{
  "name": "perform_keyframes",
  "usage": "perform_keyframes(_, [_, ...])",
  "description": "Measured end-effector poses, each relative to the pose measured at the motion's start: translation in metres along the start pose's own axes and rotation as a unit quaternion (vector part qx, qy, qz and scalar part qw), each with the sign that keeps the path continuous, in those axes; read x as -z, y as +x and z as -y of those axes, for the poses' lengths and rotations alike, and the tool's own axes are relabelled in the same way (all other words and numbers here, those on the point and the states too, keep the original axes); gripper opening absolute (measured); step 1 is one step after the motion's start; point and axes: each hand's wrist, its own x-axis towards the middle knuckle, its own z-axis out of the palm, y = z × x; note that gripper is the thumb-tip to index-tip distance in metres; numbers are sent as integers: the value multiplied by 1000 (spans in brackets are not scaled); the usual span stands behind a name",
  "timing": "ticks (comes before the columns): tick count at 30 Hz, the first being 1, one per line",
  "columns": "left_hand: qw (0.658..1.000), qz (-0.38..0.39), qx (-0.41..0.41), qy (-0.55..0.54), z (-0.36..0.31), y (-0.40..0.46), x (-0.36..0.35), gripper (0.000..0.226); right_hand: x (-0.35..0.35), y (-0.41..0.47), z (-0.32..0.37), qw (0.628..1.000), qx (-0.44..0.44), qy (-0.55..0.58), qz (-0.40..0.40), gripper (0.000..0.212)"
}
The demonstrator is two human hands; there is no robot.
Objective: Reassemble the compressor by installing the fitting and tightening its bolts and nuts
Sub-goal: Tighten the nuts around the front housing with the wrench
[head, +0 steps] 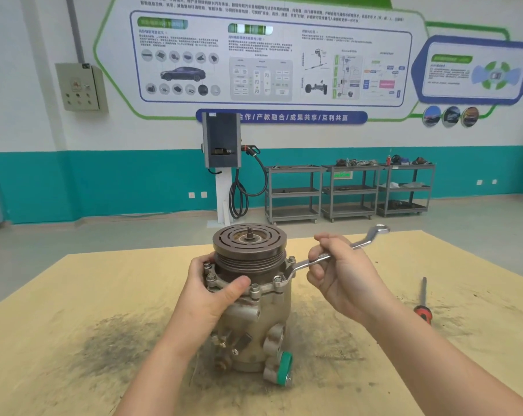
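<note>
The compressor (251,298) stands upright mid-bench (74,295), pulley on top. The left hand (215,291) wraps its flange, thumb across the rim; the right hand (341,273) holds a wrench (323,258), its grip curled round the shaft, ring end on a flange bolt (278,279). A screwdriver (423,301) lies right. The wall banner (281,117) reads "产教融合/成果共享/互利共赢".

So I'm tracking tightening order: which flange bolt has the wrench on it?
The bolt at the flange's right front: the wrench ring sits over it, held by the right hand. The other bolts stand bare.
</note>
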Motion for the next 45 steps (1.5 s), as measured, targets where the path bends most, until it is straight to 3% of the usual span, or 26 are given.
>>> perform_keyframes(4, [999,-16,5,29,-2,-12,-2,92,4,-16,-15,992,115,5,-44,27])
perform_keyframes(6, [999,-36,-2,40,-3,-21,-8,82,5,-33,-26,977,195,-43,-67,35])
perform_keyframes(9, [997,-66,-24,33,-7,-31,-18,66,-3,-53,-42,936,304,-150,-100,29])
perform_keyframes(12, [995,-92,-35,14,-10,-37,-24,70,-12,-58,-50,916,336,-187,-113,25])
perform_keyframes(17, [994,-95,-47,20,-9,-39,-26,84,-27,-62,-60,807,437,-395,-30,15])
perform_keyframes(19, [996,-81,-44,19,-7,-39,-24,88,-34,-64,-59,789,436,-432,-16,14])
perform_keyframes(24, [999,-35,-34,12,1,-40,-15,85,-33,-63,-17,918,359,-164,-47,27])
perform_keyframes(27, [998,-35,-46,21,2,-41,-20,93,-22,-50,0,976,211,-23,-48,15])
perform_keyframes(30, [995,-63,-67,35,2,-44,-34,100,-14,-33,-3,987,132,6,-90,16])
perform_keyframes(35, [993,-78,-77,40,4,-42,-39,97,-1,-11,-5,987,109,30,-118,17])
perform_keyframes(45, [994,-69,-85,8,12,-32,-28,81,5,31,-5,999,-13,27,-38,13])
